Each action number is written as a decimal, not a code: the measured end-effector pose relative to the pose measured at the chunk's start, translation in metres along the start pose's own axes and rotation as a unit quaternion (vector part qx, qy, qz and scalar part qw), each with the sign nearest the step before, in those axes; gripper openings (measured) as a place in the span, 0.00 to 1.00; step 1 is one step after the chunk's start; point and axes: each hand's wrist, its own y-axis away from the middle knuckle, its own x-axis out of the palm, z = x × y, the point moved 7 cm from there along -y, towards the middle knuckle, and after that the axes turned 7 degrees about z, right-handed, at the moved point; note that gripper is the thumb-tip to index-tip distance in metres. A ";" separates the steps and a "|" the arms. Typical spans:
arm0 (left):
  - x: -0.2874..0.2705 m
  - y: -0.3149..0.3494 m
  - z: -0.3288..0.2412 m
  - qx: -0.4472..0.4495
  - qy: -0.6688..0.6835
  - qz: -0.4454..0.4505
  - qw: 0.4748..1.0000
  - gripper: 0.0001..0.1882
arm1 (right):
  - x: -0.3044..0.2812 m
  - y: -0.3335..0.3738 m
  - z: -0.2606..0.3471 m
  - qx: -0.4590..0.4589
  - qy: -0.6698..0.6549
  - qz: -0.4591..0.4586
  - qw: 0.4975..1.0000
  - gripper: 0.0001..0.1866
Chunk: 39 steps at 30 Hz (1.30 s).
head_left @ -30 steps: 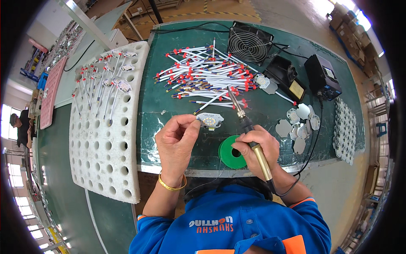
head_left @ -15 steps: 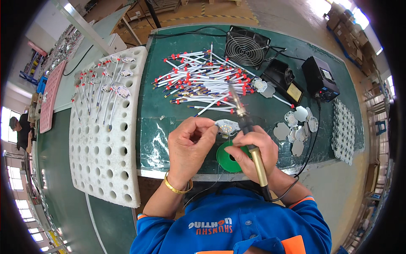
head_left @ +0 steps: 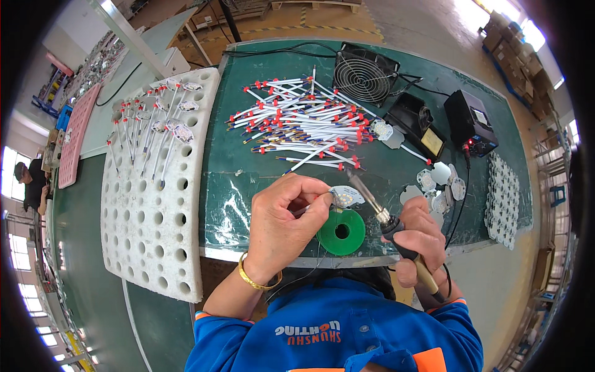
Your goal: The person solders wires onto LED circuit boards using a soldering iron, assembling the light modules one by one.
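Note:
Between the thumb and fingers of my left hand (head_left: pixel 282 220), a small white circuit board (head_left: pixel 347 196) is pinched by its left edge. A short white wire end shows at those fingers, partly hidden by them. My right hand (head_left: pixel 424 239) is wrapped round a soldering iron (head_left: pixel 385 222), whose metal tip points up and left, just right of the board and apart from it in the picture. A green solder spool (head_left: pixel 354 244) lies on the table just below the board, with thin wire trailing toward my body.
Beyond my hands lies a heap of white wires (head_left: pixel 297 118) with red ends. A holed white foam block (head_left: pixel 142 232) at left holds wired boards. Toward the right are a fan (head_left: pixel 365 74), an iron stand (head_left: pixel 431 141), a black soldering station (head_left: pixel 471 127), loose boards (head_left: pixel 441 172) and a board panel (head_left: pixel 502 198).
My right hand has drawn the soldering iron away to the right, uncovering the board and the spool. The left hand has shifted slightly right with the board.

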 end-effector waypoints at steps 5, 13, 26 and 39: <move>-0.001 0.000 0.000 0.004 0.000 -0.006 1.000 0.03 | 0.000 0.002 0.003 -0.008 -0.008 0.015 1.000 0.13; -0.001 -0.001 -0.003 0.017 -0.010 -0.003 1.000 0.03 | 0.003 0.004 -0.001 0.001 0.002 0.014 1.000 0.17; 0.000 0.000 -0.004 0.018 -0.011 -0.003 1.000 0.03 | 0.005 0.004 0.000 0.002 0.012 0.019 1.000 0.17; 0.001 0.000 0.012 -0.045 0.081 0.005 0.996 0.04 | 0.012 0.008 -0.003 -0.029 0.074 0.032 0.996 0.16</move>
